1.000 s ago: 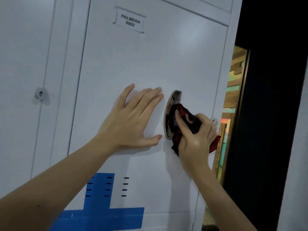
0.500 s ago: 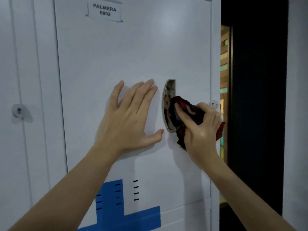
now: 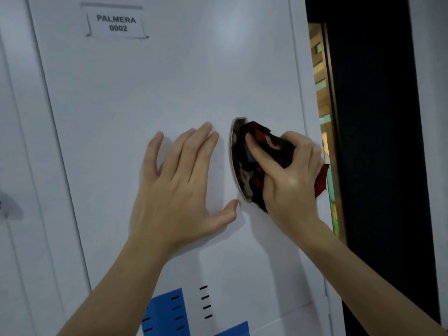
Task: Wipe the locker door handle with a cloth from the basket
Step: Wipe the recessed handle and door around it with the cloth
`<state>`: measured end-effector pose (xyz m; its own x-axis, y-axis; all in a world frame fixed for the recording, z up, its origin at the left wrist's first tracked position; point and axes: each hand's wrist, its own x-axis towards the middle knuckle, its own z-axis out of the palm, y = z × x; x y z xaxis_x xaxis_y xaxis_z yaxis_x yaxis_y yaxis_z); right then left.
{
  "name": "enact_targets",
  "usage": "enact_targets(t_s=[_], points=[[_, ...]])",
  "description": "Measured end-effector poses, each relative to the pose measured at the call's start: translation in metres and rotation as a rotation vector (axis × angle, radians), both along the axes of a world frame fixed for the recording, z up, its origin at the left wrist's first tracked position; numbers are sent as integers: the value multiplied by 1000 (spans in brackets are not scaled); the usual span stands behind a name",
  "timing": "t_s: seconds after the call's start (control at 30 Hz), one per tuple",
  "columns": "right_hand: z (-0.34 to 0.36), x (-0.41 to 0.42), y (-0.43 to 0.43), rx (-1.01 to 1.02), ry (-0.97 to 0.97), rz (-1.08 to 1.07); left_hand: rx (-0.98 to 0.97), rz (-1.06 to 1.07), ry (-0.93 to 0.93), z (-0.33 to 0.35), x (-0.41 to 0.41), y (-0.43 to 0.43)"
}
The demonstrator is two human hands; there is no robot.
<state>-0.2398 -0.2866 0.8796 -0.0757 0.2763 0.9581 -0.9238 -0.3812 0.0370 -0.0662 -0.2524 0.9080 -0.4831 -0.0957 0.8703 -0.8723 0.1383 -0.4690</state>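
A white locker door (image 3: 157,93) fills the view, with a recessed metal handle (image 3: 234,151) right of its middle. My right hand (image 3: 291,180) is shut on a crumpled red and black cloth (image 3: 261,146), which is pressed into the handle recess and covers most of it. My left hand (image 3: 179,183) lies flat on the door just left of the handle, fingers spread, thumb pointing toward the handle's lower end. The basket is not in view.
A label (image 3: 116,24) reading PALMERA 0002 sits near the door's top. Blue tape (image 3: 164,311) and short black vent slots (image 3: 204,301) mark the lower door. Another locker door (image 3: 14,166) adjoins on the left. A dark gap (image 3: 375,141) runs along the right.
My right hand and the cloth have shifted up inside the handle recess. My left hand stays flat on the door. The camera view has moved slightly.
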Motion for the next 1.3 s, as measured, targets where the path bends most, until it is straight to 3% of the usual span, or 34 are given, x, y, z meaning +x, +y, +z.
enact_targets(t_s=[0.17, 0.37, 0.57, 0.73, 0.93, 1.13, 1.3], points=[[-18, -12, -2, 23, 126, -7, 3, 13, 3, 0, -1, 1], [10, -1, -2, 0, 3, 23, -1, 19, 0, 2, -2, 0], [-26, -6, -2, 39, 71, 11, -3, 29, -10, 0, 0, 0], [4, -7, -4, 16, -6, 43, -26, 28, -13, 3, -1, -2], [-21, -13, -2, 26, 133, -7, 20, 31, -2, 1, 0, 0], [16, -7, -1, 37, 31, 31, 4, 74, -26, 0, 0, -1], [-8, -6, -3, -14, 114, 1, -3, 73, -14, 1, 0, -1]])
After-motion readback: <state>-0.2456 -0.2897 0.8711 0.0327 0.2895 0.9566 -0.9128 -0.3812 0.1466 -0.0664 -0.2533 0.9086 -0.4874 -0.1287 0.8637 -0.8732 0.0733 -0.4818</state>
